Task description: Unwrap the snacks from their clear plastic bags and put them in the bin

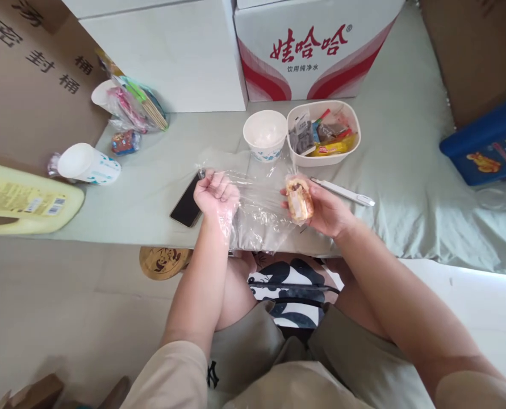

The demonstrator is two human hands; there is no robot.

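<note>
My right hand [330, 211] is closed on a small bread roll [299, 200] with a browned crust, which has clear film over it. A sheet of clear plastic wrap [259, 196] stretches from the roll to my left hand [217, 193]. The left fingers are curled into a fist, gripping the wrap, and some of it hangs around the wrist. Beside the left hand lies a black phone [187, 201], partly covered by that hand. A white utility knife [346, 192] rests just beyond my right hand.
Behind the hands stand a paper bowl [264, 135] and a white tub [293, 157] of packaged snacks. A paper cup [88, 165] lies tipped at left near a yellow jug [31, 199]. White boxes [304, 51] line the back; a blue container [486, 142] is at right.
</note>
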